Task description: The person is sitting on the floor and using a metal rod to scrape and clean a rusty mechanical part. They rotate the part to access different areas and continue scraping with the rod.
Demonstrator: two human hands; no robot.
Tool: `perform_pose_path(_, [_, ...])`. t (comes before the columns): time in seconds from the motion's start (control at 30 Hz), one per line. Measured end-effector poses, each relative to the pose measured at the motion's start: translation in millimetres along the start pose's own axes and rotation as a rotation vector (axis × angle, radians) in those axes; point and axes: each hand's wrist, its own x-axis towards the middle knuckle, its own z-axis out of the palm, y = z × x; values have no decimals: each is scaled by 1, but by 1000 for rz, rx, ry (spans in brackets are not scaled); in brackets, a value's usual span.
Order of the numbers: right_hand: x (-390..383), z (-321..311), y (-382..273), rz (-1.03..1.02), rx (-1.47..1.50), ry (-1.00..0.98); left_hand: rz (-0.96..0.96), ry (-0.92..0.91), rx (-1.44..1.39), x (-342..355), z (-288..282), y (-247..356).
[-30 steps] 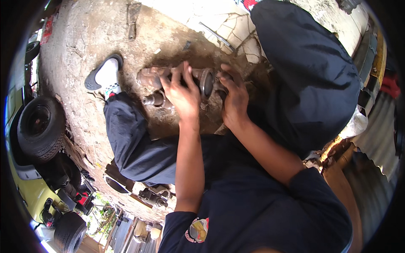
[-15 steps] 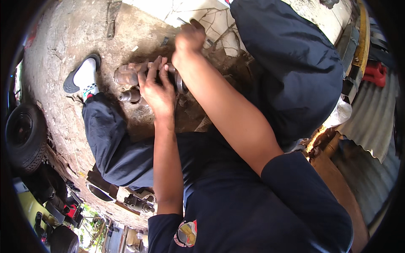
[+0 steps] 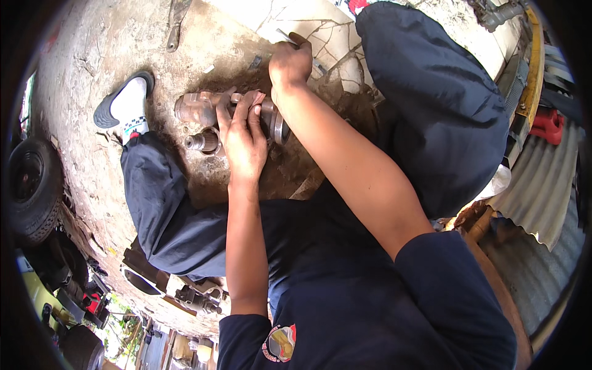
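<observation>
A greasy, rust-brown metal axle part point(image 3: 200, 108) with a round flange point(image 3: 279, 126) lies on the oil-stained concrete floor point(image 3: 111, 55) between my legs. My left hand point(image 3: 243, 139) rests flat on top of it, fingers pressed down on the part. My right hand point(image 3: 290, 61) is farther away on the ground, closed around a thin metal tool point(image 3: 285, 37) whose tip sticks out past my fingers. A short splined shaft stub point(image 3: 200, 142) pokes out beside my left hand.
My left leg in dark trousers ends in a white and black shoe point(image 3: 126, 102). A flat metal bar point(image 3: 176, 21) lies at the top. Car tyres point(image 3: 31, 185) stand at the left, loose engine parts point(image 3: 197, 296) below, corrugated sheet point(image 3: 542, 185) and a red object point(image 3: 549, 123) at the right.
My right hand left the axle part, reached farther out and closed on the thin tool. My left hand stayed on the part. The view shifted.
</observation>
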Motion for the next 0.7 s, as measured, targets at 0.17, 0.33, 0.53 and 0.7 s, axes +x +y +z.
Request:
perform_pose_path(0.17, [-9, -6, -12, -11, -252, 33, -110, 56, 147, 10, 9, 8])
perform_pose_path(0.33, [-9, -13, -14, 45, -228, 18, -20, 105, 67, 4, 12, 10])
perform_pose_path(0.53, [-11, -10, -18, 52, -176, -33, 42, 19, 41, 10, 2, 0])
perform_pose_path(0.7, [-17, -19, -24, 68, 86, -156, -132, 148, 149, 17, 17, 14])
